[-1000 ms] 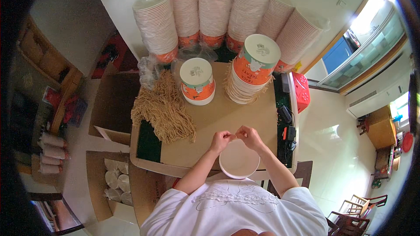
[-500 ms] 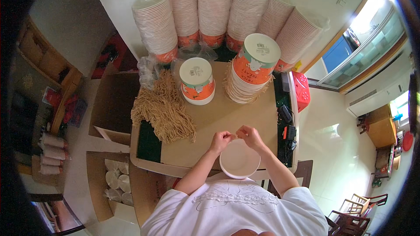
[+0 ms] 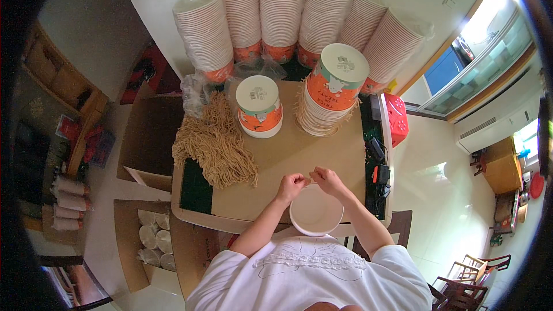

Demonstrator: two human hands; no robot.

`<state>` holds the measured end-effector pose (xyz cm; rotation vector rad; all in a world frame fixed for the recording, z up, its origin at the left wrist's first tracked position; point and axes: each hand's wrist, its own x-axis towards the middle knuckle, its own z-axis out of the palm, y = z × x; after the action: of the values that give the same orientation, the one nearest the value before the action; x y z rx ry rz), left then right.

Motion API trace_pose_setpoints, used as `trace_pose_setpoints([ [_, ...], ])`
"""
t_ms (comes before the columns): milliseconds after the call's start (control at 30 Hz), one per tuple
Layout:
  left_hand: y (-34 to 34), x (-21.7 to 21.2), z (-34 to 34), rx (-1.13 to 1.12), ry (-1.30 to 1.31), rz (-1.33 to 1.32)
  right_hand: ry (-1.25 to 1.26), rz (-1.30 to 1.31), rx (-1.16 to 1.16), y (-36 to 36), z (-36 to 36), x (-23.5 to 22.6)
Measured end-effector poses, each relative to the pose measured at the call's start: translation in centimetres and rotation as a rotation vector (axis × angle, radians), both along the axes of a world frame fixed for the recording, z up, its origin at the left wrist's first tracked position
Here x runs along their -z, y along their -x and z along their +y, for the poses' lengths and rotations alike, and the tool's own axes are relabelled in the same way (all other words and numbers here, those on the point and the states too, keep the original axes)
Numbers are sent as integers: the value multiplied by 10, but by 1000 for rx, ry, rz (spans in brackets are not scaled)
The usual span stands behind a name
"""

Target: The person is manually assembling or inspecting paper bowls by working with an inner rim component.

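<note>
A white paper bucket (image 3: pixel 315 212), its open mouth facing up, sits at the table's near edge against my shirt. My left hand (image 3: pixel 292 187) is at its far rim, fingers pinched together. Close beside it, my right hand (image 3: pixel 327 182) is also closed in a pinch at the rim. Whatever lies between the fingertips is too small to make out. Left of my hands lies a loose heap of tan twine strands (image 3: pixel 216 141). Beyond them stand a short upside-down stack of orange and green printed buckets (image 3: pixel 260 120) and a taller upside-down stack (image 3: pixel 332 99) with tan strands hanging around it.
Several tall plastic-wrapped stacks of buckets (image 3: pixel 282 14) line the back of the table against the wall. A cardboard sheet (image 3: pixel 288 161) covers the tabletop. Black adapters (image 3: pixel 375 150) and a red stool (image 3: pixel 396 120) are at the right; open cardboard boxes (image 3: pixel 129 242) stand at the left.
My right hand has shifted very slightly to the left at the bucket's rim, its fingers still pinched. The left hand and the bucket are almost unmoved.
</note>
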<state>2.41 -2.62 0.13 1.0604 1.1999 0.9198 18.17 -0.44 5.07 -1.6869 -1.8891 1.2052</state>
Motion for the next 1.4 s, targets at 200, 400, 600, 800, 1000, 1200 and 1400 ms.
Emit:
trace_pose_setpoints([
  [200,1,-8,0,22,-8,12,-19,121,-4,-3,0,12],
  [400,3,-11,-1,18,26,-16,3,185,-4,-2,-3,5],
  [600,28,-21,5,100,-97,-71,-190,175,86,8,-17,8],
  [800,35,-41,8,156,-431,268,-405,108,94,15,-27,14],
  [1000,36,-50,14,251,-294,243,-410,150,96,15,-24,12],
  [1200,38,-53,14,303,-509,353,-379,142,108,13,-25,10],
  [1400,29,-54,14,247,-497,401,-412,157,60,16,-23,4],
])
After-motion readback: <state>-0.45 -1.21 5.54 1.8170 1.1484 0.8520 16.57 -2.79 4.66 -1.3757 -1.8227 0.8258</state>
